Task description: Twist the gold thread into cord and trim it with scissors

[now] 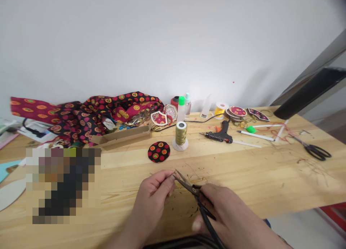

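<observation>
My right hand grips a pair of black-handled scissors, blades parted and pointing up-left. My left hand is pinched closed at the blade tips, holding something too small to make out, perhaps a thread. Both hands hover low over the wooden table near its front edge. A round patch of black fabric with red dots lies just beyond the hands, beside a spool of gold thread.
A black glue gun lies behind, with its cord. Patterned fabric is heaped at the back left over a cardboard box. Second scissors lie at the right. Fabric-covered shapes, glue bottles and white sticks stand near the wall.
</observation>
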A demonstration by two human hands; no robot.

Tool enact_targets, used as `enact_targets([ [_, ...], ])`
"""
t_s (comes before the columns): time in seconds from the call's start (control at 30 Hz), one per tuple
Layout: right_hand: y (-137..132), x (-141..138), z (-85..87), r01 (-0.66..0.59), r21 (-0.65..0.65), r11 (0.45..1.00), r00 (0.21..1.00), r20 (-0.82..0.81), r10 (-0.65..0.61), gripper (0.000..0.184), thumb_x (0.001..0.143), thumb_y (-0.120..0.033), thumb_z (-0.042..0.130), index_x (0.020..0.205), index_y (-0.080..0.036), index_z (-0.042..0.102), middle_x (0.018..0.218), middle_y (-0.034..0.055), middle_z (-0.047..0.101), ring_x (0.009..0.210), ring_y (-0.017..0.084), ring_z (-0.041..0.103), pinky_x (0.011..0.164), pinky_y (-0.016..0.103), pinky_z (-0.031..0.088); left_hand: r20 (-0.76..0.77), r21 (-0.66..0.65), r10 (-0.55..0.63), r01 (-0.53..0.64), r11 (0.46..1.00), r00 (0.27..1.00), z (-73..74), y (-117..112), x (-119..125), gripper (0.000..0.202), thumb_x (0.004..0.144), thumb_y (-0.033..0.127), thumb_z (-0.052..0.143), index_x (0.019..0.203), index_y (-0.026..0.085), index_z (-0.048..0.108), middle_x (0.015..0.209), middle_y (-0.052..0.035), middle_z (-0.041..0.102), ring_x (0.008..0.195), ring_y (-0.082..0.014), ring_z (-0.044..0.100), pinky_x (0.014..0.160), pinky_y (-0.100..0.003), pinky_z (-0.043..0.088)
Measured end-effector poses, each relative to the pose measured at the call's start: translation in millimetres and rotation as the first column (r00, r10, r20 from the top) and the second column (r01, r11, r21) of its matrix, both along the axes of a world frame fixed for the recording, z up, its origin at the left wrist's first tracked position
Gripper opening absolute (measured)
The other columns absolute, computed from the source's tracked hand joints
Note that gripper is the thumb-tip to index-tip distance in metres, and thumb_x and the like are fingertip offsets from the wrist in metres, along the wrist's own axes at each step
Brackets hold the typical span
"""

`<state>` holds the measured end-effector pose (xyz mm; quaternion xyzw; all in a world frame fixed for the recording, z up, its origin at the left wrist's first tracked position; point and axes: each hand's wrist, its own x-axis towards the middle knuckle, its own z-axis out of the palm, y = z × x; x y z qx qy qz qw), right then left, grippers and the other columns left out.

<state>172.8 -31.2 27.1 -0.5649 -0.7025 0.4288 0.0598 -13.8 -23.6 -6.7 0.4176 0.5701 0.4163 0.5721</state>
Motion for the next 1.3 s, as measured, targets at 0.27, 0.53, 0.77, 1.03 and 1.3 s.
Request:
enact_targets([
  [0.27, 0.4, -7.2, -6.4, 0.018, 0.038, 0.999, 0.998, -0.054, -0.016, 0.017, 0.078, -0.035, 0.060, 0.074, -0.018, 0.056, 0.074, 0.0016, 0.062, 0.064, 0.014, 0.050, 0.057, 0.024, 0.033, 0.007, -0.008, -0.054, 0.054, 0.999, 0.999, 0.7, -3.0, 0.3, 0.026, 0.079, 0.036, 0.059, 0.061, 0.017, 0.056, 0.051, 0.0046, 0.039, 0.047, -0.0086, 0.028, 0.042, -0.021, 0.020],
  [0.53, 1.0, -6.7, -3.3, 0.006, 0.033, 0.999, 0.995, -0.100, -0.003, 0.014, 0.079, -0.029, 0.057, 0.069, -0.018, 0.057, 0.072, 0.0004, 0.064, 0.062, 0.012, 0.049, 0.056, 0.022, 0.034, 0.011, 0.003, -0.061, 0.060, 0.998, 0.998, 0.0, -2.7, -1.1, 0.024, 0.080, 0.036, 0.058, 0.065, 0.016, 0.059, 0.051, 0.0048, 0.038, 0.048, -0.0087, 0.029, 0.043, -0.021, 0.020],
  [0.77, 4.5, -4.5, -1.5, -0.020, 0.024, 1.000, 0.990, -0.141, 0.023, 0.015, 0.079, -0.019, 0.052, 0.067, -0.019, 0.061, 0.071, -0.0012, 0.068, 0.057, 0.011, 0.049, 0.053, 0.021, 0.032, -0.042, 0.021, -0.081, 0.082, 0.996, 0.996, -0.7, -1.0, -2.0, 0.027, 0.080, 0.036, 0.057, 0.061, 0.017, 0.055, 0.052, 0.0044, 0.038, 0.048, -0.0094, 0.029, 0.044, -0.022, 0.021],
  [1.03, 6.3, -2.5, -6.7, -0.013, 0.047, 0.999, 0.978, -0.207, 0.022, 0.018, 0.079, -0.017, 0.055, 0.068, -0.020, 0.069, 0.066, -0.0021, 0.065, 0.061, 0.011, 0.052, 0.056, 0.020, 0.033, -0.044, 0.046, -0.088, 0.090, 0.995, 0.995, -2.1, -1.7, -2.4, 0.027, 0.082, 0.035, 0.056, 0.061, 0.017, 0.055, 0.051, 0.0052, 0.038, 0.048, -0.0088, 0.030, 0.044, -0.022, 0.022],
  [1.3, 6.9, 4.3, -15.9, -0.047, -0.101, 0.994, 0.914, -0.406, 0.002, 0.018, 0.083, -0.024, 0.055, 0.072, -0.016, 0.067, 0.063, -0.0026, 0.058, 0.059, 0.010, 0.047, 0.053, 0.019, 0.031, 0.040, 0.002, 0.119, -0.119, 0.993, 0.992, -8.6, 4.8, -6.3, 0.020, 0.077, 0.036, 0.065, 0.079, 0.015, 0.066, 0.053, 0.0055, 0.048, 0.043, -0.0062, 0.032, 0.042, -0.020, 0.023],
])
